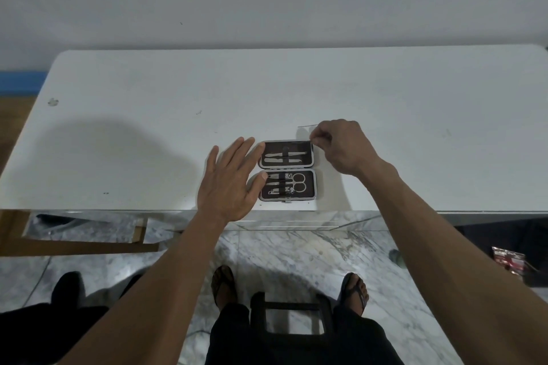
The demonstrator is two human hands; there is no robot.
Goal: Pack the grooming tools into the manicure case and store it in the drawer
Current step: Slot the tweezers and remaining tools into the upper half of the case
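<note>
right hand [341, 147]: fingertips pinched on a thin clear strip [307, 127] just above the case's upper right corner, likely to lay it in | left hand [231, 178]: spread flat, fingertips touching the case's left edge, apparently steadying it | case [287, 170]: open, tools strapped in, frame centre near the surface [148, 127] front edge | drawer: cannot tell

bare forearms, black shorts [237, 332], dark flip-flop sandals [224, 284] on both feet.
</note>
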